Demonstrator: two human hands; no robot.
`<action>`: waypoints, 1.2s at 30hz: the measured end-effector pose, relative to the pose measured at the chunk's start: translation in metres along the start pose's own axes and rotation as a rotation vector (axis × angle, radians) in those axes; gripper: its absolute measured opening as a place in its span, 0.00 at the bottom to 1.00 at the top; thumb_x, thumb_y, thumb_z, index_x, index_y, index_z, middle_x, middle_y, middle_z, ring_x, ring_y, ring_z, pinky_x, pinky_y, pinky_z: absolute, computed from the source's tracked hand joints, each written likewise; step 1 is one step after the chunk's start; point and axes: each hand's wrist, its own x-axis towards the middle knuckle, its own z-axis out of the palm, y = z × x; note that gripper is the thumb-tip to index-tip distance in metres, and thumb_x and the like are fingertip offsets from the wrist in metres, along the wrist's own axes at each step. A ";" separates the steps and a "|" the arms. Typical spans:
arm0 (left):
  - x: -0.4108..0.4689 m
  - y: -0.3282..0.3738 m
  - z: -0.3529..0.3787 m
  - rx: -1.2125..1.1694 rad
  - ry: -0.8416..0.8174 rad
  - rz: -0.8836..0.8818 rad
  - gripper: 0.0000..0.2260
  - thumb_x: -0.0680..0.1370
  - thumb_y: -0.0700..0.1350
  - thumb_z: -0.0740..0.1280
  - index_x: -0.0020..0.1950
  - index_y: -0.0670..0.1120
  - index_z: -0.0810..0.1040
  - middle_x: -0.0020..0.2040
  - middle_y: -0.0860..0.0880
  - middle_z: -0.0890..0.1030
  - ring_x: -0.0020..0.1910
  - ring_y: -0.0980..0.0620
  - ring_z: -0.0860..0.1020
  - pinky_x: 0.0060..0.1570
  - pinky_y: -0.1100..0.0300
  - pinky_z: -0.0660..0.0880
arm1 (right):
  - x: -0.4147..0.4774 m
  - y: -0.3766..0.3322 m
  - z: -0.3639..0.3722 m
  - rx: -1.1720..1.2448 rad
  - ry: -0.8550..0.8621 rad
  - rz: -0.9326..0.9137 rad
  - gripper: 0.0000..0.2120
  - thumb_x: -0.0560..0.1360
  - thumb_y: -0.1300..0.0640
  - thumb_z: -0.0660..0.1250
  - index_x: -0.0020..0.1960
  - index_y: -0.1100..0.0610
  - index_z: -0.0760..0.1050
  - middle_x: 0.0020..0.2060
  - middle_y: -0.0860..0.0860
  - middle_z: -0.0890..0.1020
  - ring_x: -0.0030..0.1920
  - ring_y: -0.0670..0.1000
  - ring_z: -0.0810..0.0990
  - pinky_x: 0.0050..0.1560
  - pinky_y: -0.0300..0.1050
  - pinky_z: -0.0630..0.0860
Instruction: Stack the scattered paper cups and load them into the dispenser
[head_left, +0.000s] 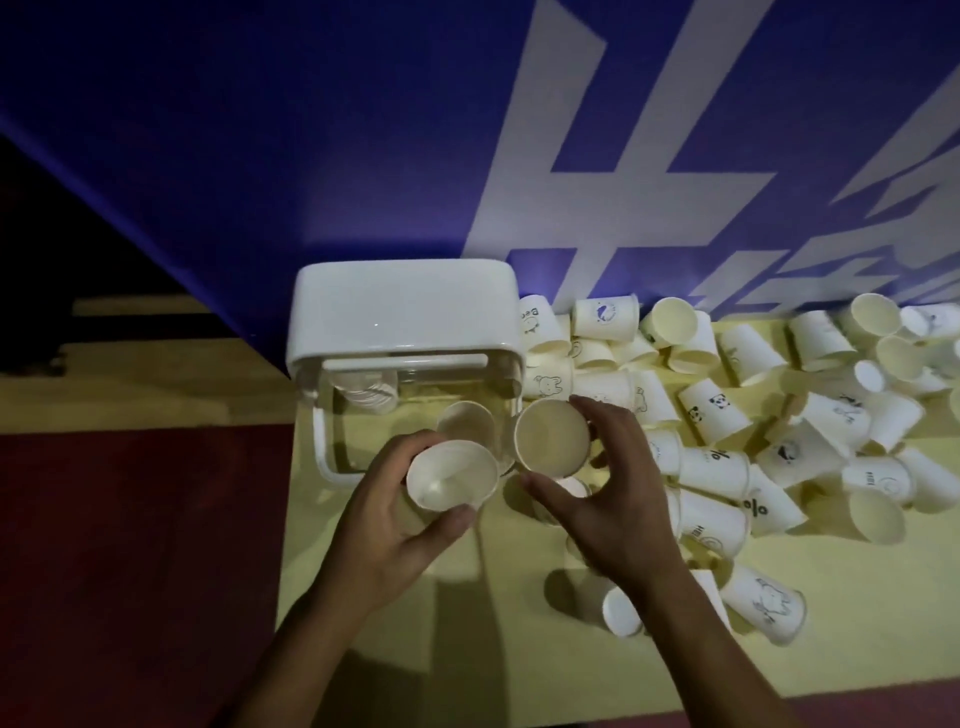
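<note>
My left hand (387, 525) grips a white paper cup (451, 480), mouth up, in front of the dispenser. My right hand (608, 493) holds a second cup (551, 437) by its rim, mouth toward me, just right of the first. The dispenser (400, 312) is a white box with a clear front; a stack of cups (366, 392) lies inside at the back left and another cup (466, 423) shows behind my left hand. Several loose white cups (717, 405), some printed with small animals, lie scattered to the right.
The yellow-green table (519, 649) ends at its left edge beside the dispenser, with red floor (130, 545) beyond. A blue banner with white characters (597, 171) rises behind. More cups (763, 605) lie near my right forearm.
</note>
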 end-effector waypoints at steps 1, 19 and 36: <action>-0.002 -0.003 -0.006 0.007 0.017 -0.005 0.26 0.72 0.58 0.75 0.68 0.55 0.73 0.64 0.54 0.79 0.62 0.50 0.78 0.55 0.61 0.75 | 0.000 -0.004 0.007 0.014 -0.014 -0.003 0.37 0.65 0.46 0.83 0.69 0.54 0.73 0.62 0.45 0.77 0.62 0.45 0.76 0.56 0.41 0.75; -0.016 -0.037 -0.041 0.013 0.169 -0.051 0.28 0.67 0.57 0.77 0.64 0.54 0.75 0.63 0.56 0.79 0.62 0.50 0.78 0.56 0.65 0.74 | 0.022 0.020 0.094 -0.152 -0.152 0.007 0.38 0.66 0.46 0.83 0.71 0.56 0.74 0.64 0.50 0.79 0.63 0.50 0.74 0.62 0.43 0.71; 0.019 -0.015 -0.011 -0.005 0.108 -0.085 0.30 0.68 0.54 0.81 0.66 0.59 0.74 0.63 0.61 0.79 0.62 0.57 0.79 0.56 0.60 0.78 | 0.013 -0.015 0.053 0.229 -0.174 0.155 0.18 0.81 0.50 0.68 0.70 0.49 0.77 0.60 0.39 0.83 0.65 0.43 0.79 0.63 0.42 0.75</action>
